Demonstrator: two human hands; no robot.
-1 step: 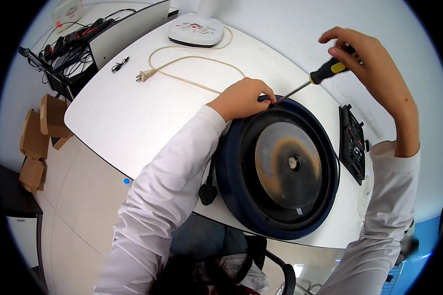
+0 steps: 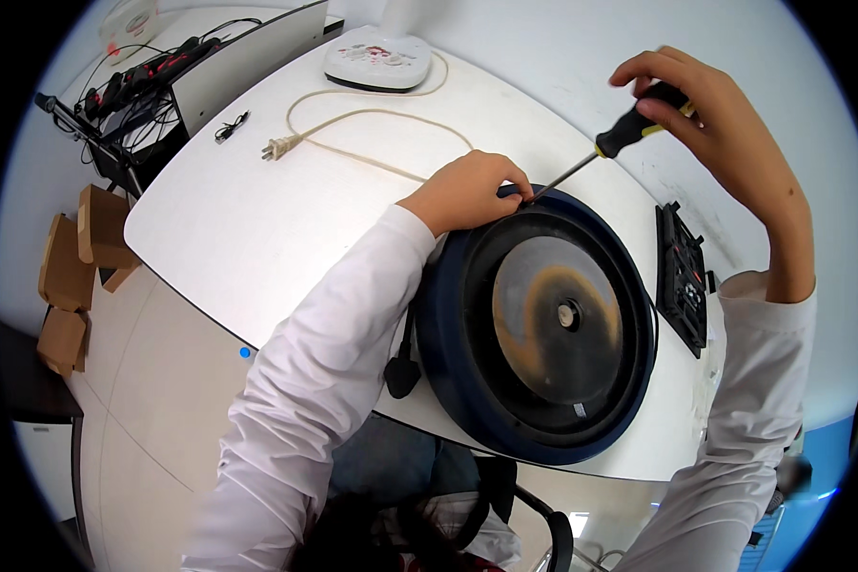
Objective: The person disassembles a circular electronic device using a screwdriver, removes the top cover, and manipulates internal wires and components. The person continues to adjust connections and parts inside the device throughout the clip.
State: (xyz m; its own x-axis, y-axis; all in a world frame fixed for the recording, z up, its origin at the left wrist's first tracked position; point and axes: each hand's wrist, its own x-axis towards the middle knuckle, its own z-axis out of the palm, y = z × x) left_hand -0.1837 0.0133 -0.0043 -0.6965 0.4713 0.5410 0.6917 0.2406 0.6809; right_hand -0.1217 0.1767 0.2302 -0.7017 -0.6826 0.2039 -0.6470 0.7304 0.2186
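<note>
On the white table (image 2: 224,234) lies a round, dark blue electric pan (image 2: 436,357) with a stained, greyish metal disc (image 2: 543,357) inside. My right hand (image 2: 710,114) is raised beyond its far right side, fingers curled around the black-and-yellow handle of a screwdriver (image 2: 629,132). The shank slants down to the pan's far rim. There the fingertips of my left hand (image 2: 474,193) are pressed together on the rim, right beside the screwdriver's tip. Whatever the tip meets is hidden by those fingers. A black plug (image 2: 402,377) hangs by the pan's left side.
A white appliance base (image 2: 378,62) stands at the back, its pale cord ending in a two-pin plug (image 2: 279,148). A small black cable (image 2: 232,127) lies farther left. Right of the pan is an opened black tool case (image 2: 682,276). Cardboard boxes (image 2: 67,257) sit beyond the table's left edge.
The screwdriver's handle has turned slightly, with less yellow showing, and tilted a little to the left. My right fingers have shifted slightly up and left. My left hand stays at the rim.
</note>
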